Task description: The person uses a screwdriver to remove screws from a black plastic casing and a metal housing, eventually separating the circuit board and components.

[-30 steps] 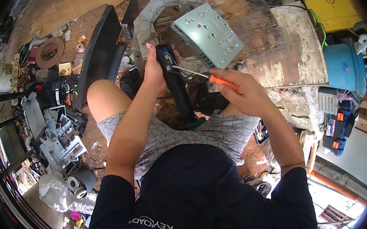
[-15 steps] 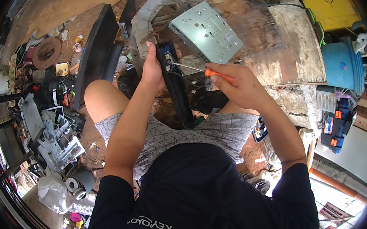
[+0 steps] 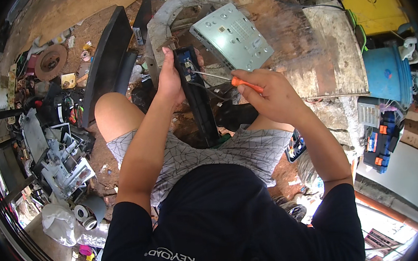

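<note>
My left hand (image 3: 169,79) is wrapped round the upper end of a long black plastic housing (image 3: 201,112), thumb on its left side and fingertips on its right. The housing slants down between my knees. A small blue circuit board (image 3: 187,63) shows in its open upper part. In my right hand (image 3: 271,93) is a screwdriver (image 3: 247,84) with an orange handle. Its thin metal shaft points left, and the tip reaches the board area; exact contact is too small to tell. A dark cable (image 3: 210,91) loops beside the housing.
A silver metal case (image 3: 234,37) rests on the wooden board beyond my hands. To the left a large black panel (image 3: 106,65) stands on edge, near scrap metal parts (image 3: 67,155). At the right are a blue bucket (image 3: 388,77), a yellow case (image 3: 366,0) and a blue toolbox (image 3: 381,140).
Both hands, the housing and the screwdriver have shifted very slightly left in the picture, as has the background. The grips are unchanged, and the screwdriver tip stays at the board area.
</note>
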Demonstrator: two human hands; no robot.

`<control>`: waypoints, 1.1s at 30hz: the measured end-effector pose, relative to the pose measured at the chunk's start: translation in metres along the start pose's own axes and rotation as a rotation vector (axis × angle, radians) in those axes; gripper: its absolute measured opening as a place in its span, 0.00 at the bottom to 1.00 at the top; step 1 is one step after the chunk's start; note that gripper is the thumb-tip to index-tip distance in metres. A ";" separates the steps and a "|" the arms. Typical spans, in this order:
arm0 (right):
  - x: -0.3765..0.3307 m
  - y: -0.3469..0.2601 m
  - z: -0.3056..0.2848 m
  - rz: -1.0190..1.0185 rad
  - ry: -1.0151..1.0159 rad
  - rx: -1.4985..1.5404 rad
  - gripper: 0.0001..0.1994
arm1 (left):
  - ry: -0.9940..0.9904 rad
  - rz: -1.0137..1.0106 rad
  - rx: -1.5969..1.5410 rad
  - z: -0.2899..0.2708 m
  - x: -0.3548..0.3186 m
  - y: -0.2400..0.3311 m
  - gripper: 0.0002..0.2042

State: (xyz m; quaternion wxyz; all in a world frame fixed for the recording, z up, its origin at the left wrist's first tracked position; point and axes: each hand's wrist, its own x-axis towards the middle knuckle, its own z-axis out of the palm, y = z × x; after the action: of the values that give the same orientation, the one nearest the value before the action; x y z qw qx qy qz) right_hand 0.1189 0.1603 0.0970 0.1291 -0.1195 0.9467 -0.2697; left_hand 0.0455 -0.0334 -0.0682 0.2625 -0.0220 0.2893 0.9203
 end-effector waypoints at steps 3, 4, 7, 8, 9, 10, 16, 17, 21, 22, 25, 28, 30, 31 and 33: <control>-0.001 0.003 0.002 -0.038 0.033 0.035 0.16 | 0.010 0.010 0.026 0.003 -0.001 0.002 0.36; -0.002 0.003 0.004 -0.037 0.047 0.046 0.16 | 0.001 0.009 0.019 0.002 -0.002 0.002 0.36; -0.001 0.003 0.007 -0.048 0.075 0.066 0.16 | -0.020 0.013 0.011 0.002 -0.002 0.002 0.36; 0.000 0.004 0.007 -0.062 0.077 0.064 0.16 | -0.023 0.019 0.017 0.002 -0.002 0.002 0.36; 0.000 0.004 0.007 -0.076 0.078 0.063 0.16 | -0.024 0.026 0.024 0.002 -0.002 0.002 0.36; 0.001 0.003 0.006 -0.058 0.058 0.054 0.16 | -0.018 0.033 0.040 0.001 -0.002 0.001 0.36; 0.000 -0.006 -0.003 0.086 -0.021 0.115 0.17 | -0.007 0.057 0.062 0.006 -0.004 0.004 0.36; 0.002 -0.007 -0.005 0.108 -0.038 0.111 0.17 | -0.007 0.058 0.049 0.005 -0.005 0.004 0.36; 0.004 -0.007 -0.008 0.116 -0.035 0.098 0.16 | -0.025 0.054 0.004 0.007 -0.005 0.006 0.36; 0.004 -0.007 -0.007 0.116 -0.031 0.097 0.16 | -0.014 0.056 0.007 0.007 -0.004 0.007 0.36; 0.004 -0.007 -0.004 0.111 -0.039 0.102 0.17 | 0.000 0.064 0.028 0.007 -0.003 0.007 0.36; 0.005 -0.006 -0.005 0.174 -0.145 0.243 0.18 | -0.036 0.069 0.042 0.003 -0.003 0.005 0.37; 0.010 -0.007 -0.010 0.318 -0.289 0.500 0.19 | -0.082 0.064 0.009 0.003 -0.006 0.004 0.37; 0.012 -0.005 -0.012 0.452 -0.373 0.663 0.18 | -0.090 0.070 0.029 0.005 -0.008 0.004 0.37; 0.014 -0.001 -0.014 0.641 -0.490 0.908 0.18 | -0.104 0.082 0.064 0.009 -0.014 0.005 0.36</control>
State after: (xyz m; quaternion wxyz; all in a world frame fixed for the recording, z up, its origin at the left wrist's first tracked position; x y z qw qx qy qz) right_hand 0.1018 0.1616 0.1066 0.4563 0.1800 0.6687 -0.5587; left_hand 0.0566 -0.0388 -0.0555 0.2396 0.0461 0.3052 0.9205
